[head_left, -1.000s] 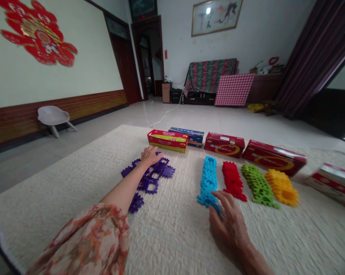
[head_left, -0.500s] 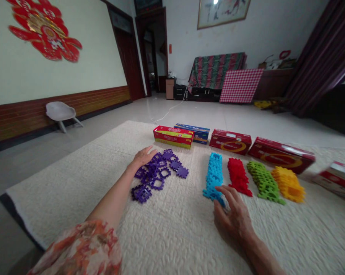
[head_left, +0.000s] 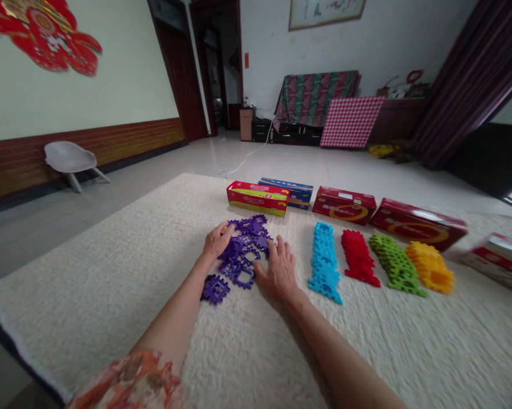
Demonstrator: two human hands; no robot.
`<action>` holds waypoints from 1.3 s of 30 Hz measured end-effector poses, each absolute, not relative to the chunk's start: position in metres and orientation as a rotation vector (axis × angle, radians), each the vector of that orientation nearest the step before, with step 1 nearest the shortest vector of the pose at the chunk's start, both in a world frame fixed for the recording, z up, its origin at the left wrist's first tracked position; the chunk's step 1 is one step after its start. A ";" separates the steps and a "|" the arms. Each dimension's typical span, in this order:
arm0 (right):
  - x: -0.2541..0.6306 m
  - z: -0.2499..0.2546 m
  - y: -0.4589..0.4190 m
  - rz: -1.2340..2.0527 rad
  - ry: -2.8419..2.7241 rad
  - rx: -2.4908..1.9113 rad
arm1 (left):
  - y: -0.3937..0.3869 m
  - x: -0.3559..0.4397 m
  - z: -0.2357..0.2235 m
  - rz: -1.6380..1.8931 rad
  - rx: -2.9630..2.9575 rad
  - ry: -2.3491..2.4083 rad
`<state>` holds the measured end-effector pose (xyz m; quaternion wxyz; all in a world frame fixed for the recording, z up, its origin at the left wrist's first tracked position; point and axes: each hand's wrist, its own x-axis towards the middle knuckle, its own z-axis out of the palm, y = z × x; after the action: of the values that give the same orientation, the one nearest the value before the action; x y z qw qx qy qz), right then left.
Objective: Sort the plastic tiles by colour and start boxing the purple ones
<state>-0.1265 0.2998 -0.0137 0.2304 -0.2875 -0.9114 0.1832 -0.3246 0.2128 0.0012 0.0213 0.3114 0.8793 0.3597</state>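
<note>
A loose heap of purple plastic building pieces (head_left: 239, 250), toothed squares with some hollow centres, lies on the quilted cream mat (head_left: 111, 267). At the heap's left edge rests my left hand (head_left: 217, 241), fingers stretched out and touching the pieces. My right hand (head_left: 279, 270) is at the right edge, fingers spread, thumb toward a hollow piece. Neither hand lifts anything. To the right, similar pieces lie in overlapping rows by colour: blue row (head_left: 324, 261), red row (head_left: 359, 258), green row (head_left: 395, 266) and yellow row (head_left: 430, 267).
Behind the pieces stand a red-and-yellow box (head_left: 258, 199), a blue box (head_left: 301, 194) and two dark red boxes (head_left: 344, 205). A red-and-white box (head_left: 500, 261) is at far right. Beyond the mat are a grey chair (head_left: 71, 159) and a white cable (head_left: 250, 153) on the floor.
My right hand has moved left from the blue row to the purple heap. The purple pieces are gathered closer together, and my left hand has shifted slightly right. The view has tilted down a little.
</note>
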 end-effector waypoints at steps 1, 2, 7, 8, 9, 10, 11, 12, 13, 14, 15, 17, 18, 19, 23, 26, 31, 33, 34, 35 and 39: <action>-0.134 -0.014 0.303 0.509 -2.489 -0.841 | 0.218 -0.327 0.004 1.133 0.980 2.711; -0.141 -0.014 0.307 0.514 -2.472 -0.872 | 0.223 -0.331 0.007 1.141 0.993 2.715; -0.168 -0.007 0.331 0.545 -2.365 -0.937 | 0.230 -0.360 0.006 1.174 0.994 2.788; -0.175 -0.005 0.338 0.555 -2.355 -0.954 | 0.230 -0.365 0.003 1.172 1.005 2.772; -0.182 -0.003 0.345 0.561 -2.355 -0.960 | 0.232 -0.368 0.000 1.159 1.023 2.754; -0.190 -0.001 0.352 0.561 -2.367 -0.952 | 0.233 -0.371 -0.004 1.138 1.053 2.732; -0.197 0.000 0.359 0.556 -2.386 -0.936 | 0.236 -0.373 -0.007 1.114 1.093 2.706; -0.205 0.001 0.365 0.548 -2.413 -0.916 | 0.239 -0.373 -0.009 1.094 1.139 2.677; -0.212 0.002 0.371 0.541 -2.444 -0.903 | 0.242 -0.373 -0.011 1.079 1.190 2.645; -0.218 0.002 0.375 0.538 -2.481 -0.898 | 0.246 -0.371 -0.013 1.069 1.238 2.614; -0.223 0.002 0.378 0.540 -2.520 -0.900 | 0.250 -0.370 -0.013 1.063 1.280 2.586; -0.228 -0.001 0.380 0.542 -2.588 -0.894 | 0.256 -0.366 -0.014 1.050 1.341 2.538; -0.228 -0.002 0.379 0.535 -2.611 -0.876 | 0.258 -0.364 -0.014 1.046 1.360 2.516; -0.226 -0.004 0.376 0.524 -2.624 -0.851 | 0.260 -0.361 -0.013 1.046 1.374 2.494; -0.214 -0.008 0.360 0.456 -2.614 -0.798 | 0.263 -0.350 -0.011 1.070 1.408 2.443; -0.204 -0.007 0.353 0.410 -2.584 -0.796 | 0.263 -0.349 -0.010 1.114 1.419 2.438; -0.194 -0.005 0.363 0.558 -2.476 -0.832 | 0.267 -0.364 -0.013 1.162 1.387 2.476; -0.192 -0.006 0.372 0.609 -2.372 -0.906 | 0.271 -0.370 -0.015 1.186 1.367 2.522; -0.192 -0.008 0.375 0.610 -2.338 -0.917 | 0.273 -0.371 -0.017 1.206 1.385 2.525; -0.192 -0.010 0.378 0.599 -2.330 -0.907 | 0.275 -0.372 -0.018 1.224 1.428 2.506; -0.194 -0.014 0.384 0.543 -2.529 -0.775 | 0.279 -0.367 -0.022 1.182 1.696 2.295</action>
<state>-0.1941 0.3842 -0.0136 0.2191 -0.2800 -0.9138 0.1962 -0.3675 0.2792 -0.0218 0.0263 0.5489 0.7428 0.3826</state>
